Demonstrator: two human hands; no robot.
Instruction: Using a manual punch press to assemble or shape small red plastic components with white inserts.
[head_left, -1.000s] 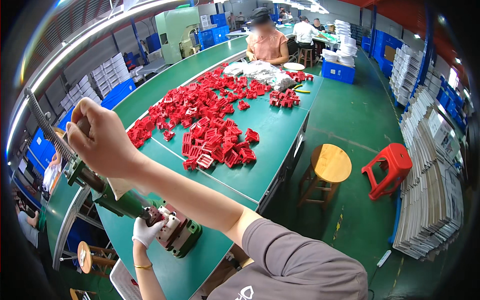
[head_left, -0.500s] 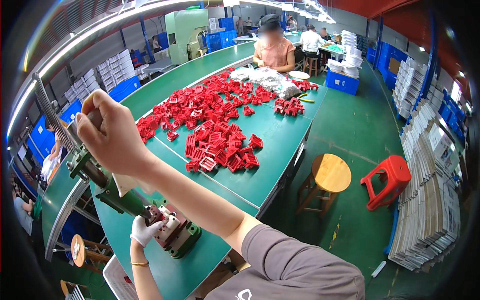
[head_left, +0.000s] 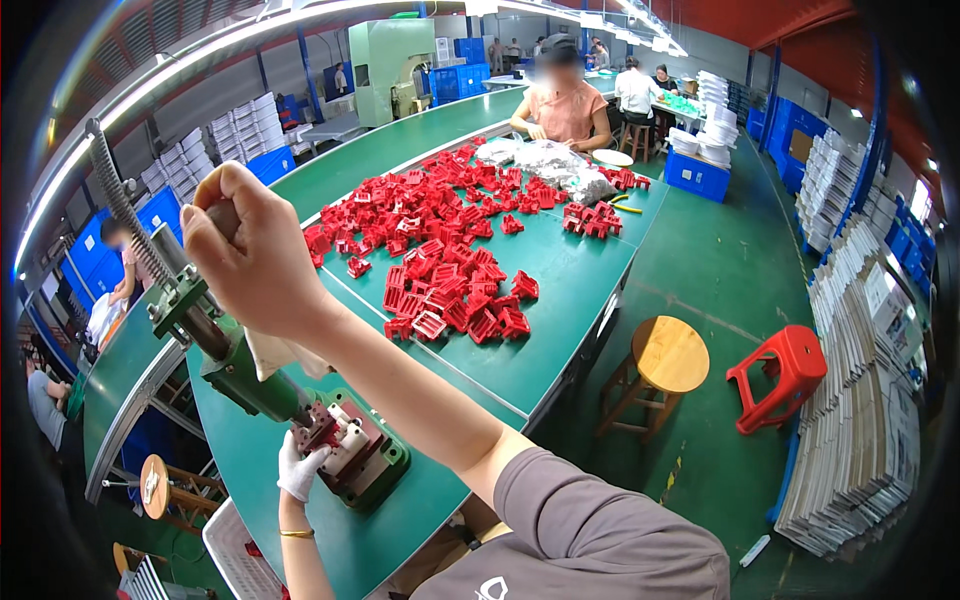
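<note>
A green hand press (head_left: pixel 245 378) with a coiled spring on its upper shaft stands tilted in view at the table's left. My bare right hand (head_left: pixel 250 245) is closed round the rounded knob (head_left: pixel 224 217) of its lever, held high. Low down, my left hand (head_left: pixel 298 470) wears a white glove. It is bent against the press fixture (head_left: pixel 345 440), its thumb reaching toward a dark red part and a pale block there. The fingertips are partly hidden behind the ram, so what they pinch cannot be made out.
Red plastic parts (head_left: pixel 455 290) lie heaped on the green table (head_left: pixel 490 375). Across it sits a co-worker (head_left: pixel 565 105) beside clear plastic bags (head_left: pixel 560 165). A white basket (head_left: pixel 235 550) stands below left. Rightward are a wooden stool (head_left: pixel 670 353), a red stool (head_left: pixel 775 370) and stacked cardboard (head_left: pixel 850 400).
My view has shifted slightly, so most things sit a little further right. Both hands stay at the press, the right still on the lever knob.
</note>
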